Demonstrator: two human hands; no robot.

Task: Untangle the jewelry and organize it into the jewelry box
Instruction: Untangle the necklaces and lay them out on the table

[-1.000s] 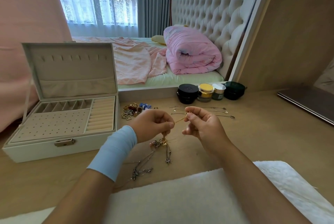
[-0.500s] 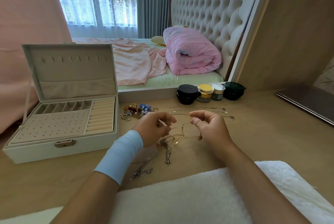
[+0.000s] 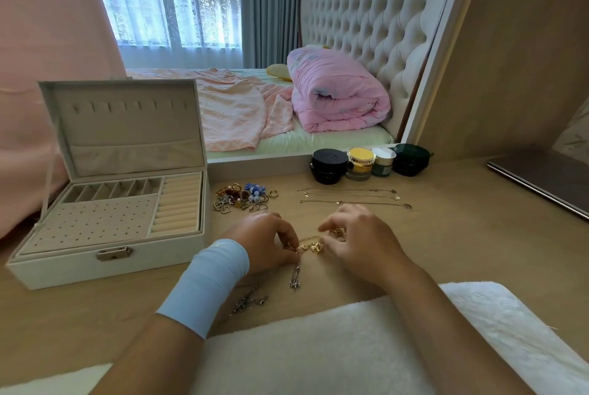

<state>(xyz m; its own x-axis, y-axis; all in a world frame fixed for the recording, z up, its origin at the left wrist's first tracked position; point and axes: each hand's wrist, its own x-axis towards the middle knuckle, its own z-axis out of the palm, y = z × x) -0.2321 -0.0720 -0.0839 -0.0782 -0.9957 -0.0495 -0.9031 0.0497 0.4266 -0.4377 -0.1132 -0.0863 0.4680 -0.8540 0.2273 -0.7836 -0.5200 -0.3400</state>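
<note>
A tangle of gold and silver chains [image 3: 309, 246] lies on the wooden desk [image 3: 446, 235] between my hands. My left hand [image 3: 266, 243], with a light blue wristband, pinches the tangle at its left side. My right hand [image 3: 357, 240] pinches a gold chain at the right side of the tangle. Silver pendants [image 3: 295, 281] trail toward me from the knot. The white jewelry box [image 3: 108, 200] stands open at the left, its compartments bare. A pile of rings and earrings [image 3: 243, 198] lies beyond my left hand. Three straightened chains [image 3: 353, 198] lie beyond my right hand.
Several cosmetic jars [image 3: 366, 162] stand at the back of the desk. A closed laptop [image 3: 541, 178] lies at the far right. A white fluffy cushion [image 3: 318, 347] covers the near edge. A mirror behind the desk reflects a bed.
Both hands have come down from above the desk, lowering the tangle onto the surface. The hanging chains now lie on the wood.
</note>
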